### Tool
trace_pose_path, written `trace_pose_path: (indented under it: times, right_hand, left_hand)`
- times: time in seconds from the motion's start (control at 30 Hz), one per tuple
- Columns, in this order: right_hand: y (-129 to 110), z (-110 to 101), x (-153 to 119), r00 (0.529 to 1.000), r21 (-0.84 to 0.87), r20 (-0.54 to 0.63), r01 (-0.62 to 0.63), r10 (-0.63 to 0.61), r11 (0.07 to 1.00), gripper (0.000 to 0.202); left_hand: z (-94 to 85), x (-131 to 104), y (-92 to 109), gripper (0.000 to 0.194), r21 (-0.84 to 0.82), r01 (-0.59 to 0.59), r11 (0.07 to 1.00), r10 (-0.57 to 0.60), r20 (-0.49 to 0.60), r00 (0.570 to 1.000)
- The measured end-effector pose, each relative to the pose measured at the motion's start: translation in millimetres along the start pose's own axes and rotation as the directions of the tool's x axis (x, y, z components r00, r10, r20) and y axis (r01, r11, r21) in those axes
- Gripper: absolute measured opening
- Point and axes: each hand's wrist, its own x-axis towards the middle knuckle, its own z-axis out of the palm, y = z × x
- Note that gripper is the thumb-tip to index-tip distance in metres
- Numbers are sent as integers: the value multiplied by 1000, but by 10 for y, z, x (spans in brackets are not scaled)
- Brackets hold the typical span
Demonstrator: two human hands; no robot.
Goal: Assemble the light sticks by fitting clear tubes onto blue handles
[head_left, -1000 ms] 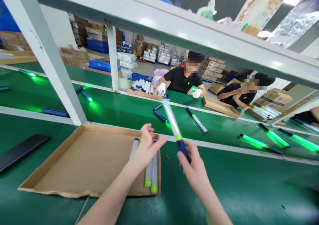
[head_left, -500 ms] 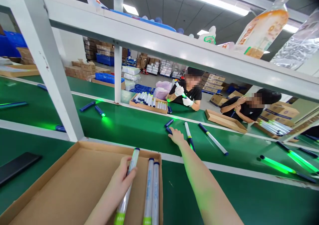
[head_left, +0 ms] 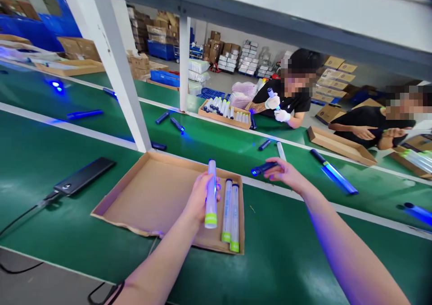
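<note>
My left hand (head_left: 200,194) is wrapped round a clear plastic tube (head_left: 211,199) with a dark cap on top and a lime-green band at its lower end. It holds the tube tilted above the shallow cardboard tray (head_left: 135,226). Two similar tubes (head_left: 229,210) lie side by side at the tray's right end. My right hand (head_left: 285,174) grips a short dark-blue light-stick handle (head_left: 262,168) between thumb and fingers, over the near edge of the green belt (head_left: 216,143). Blue light shines from the handle's left end.
A black power bank (head_left: 84,176) with a cable lies left of the tray. Several handles and light sticks (head_left: 334,172) lie along the belt. A white post (head_left: 114,66) rises behind the tray. Two co-workers sit across the belt, one with white gloves (head_left: 281,116), near filled trays (head_left: 224,116).
My right hand has drawn back from the belt with the handle in its grip. My left hand has raised the tube and tipped it more upright. The lights have turned from green to blue.
</note>
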Motion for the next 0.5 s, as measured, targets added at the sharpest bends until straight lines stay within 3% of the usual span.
trace_pose_path:
  times: [0.17,0.3,0.37,0.43,0.5]
  right_hand:
    - [29,634,-1024,996,70,-73,65,-60,995,50]
    - [-243,1047,-1725,970,49,-142,205,-196,978,36]
    - [-430,1206,-1999,962,152,-131,257,-238,954,31]
    - [-570,1366,-2204,983,356,-25,177,-180,918,27]
    - [-622,1526,-2337,990,484,123,6,-75,875,24]
  left_hand:
    - [104,-17,13,41,-83,-38,996,35,-37,999]
    - [150,-37,46,36,-121,-50,991,47,-25,999]
    - [170,-65,64,29,-132,-57,990,54,-29,998]
    - [195,-101,80,22,-138,-57,989,54,-27,998]
    - [221,-138,90,17,-159,-54,986,52,-12,999]
